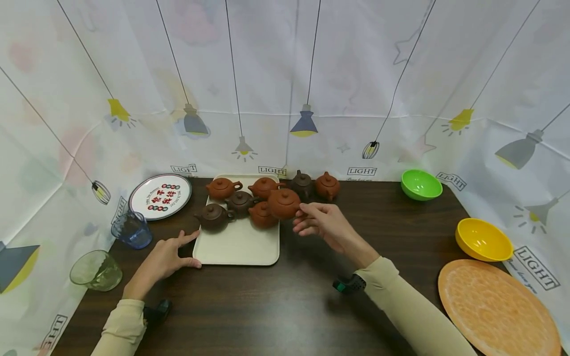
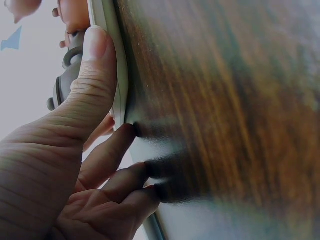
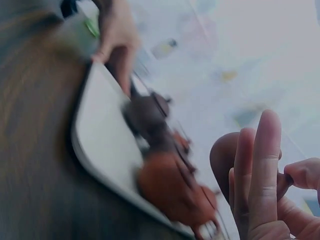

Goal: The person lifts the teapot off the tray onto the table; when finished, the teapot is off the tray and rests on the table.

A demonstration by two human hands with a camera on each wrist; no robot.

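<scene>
My right hand (image 1: 321, 223) holds a reddish-brown clay teapot (image 1: 283, 203) above the right side of a cream tray (image 1: 236, 249). In the right wrist view, fingers lie across this teapot (image 3: 223, 157), partly hiding it, with a thumb or fingertip at its small projecting end. Spread at the tray's front left corner, my left hand (image 1: 166, 258) touches its edges with thumb and forefinger. Several teapots stand on the tray, including a dark brown teapot (image 1: 213, 216) nearest that hand and a reddish teapot (image 1: 261, 215) beside the raised one.
Behind the tray's right side stand a dark teapot (image 1: 302, 184) and a reddish teapot (image 1: 327, 187). To the left are a white plate (image 1: 142, 208), a blue glass (image 1: 132, 231) and a green glass (image 1: 97, 271). Green bowl (image 1: 421, 185), yellow bowl (image 1: 483, 241) and round mat (image 1: 498, 306) lie right.
</scene>
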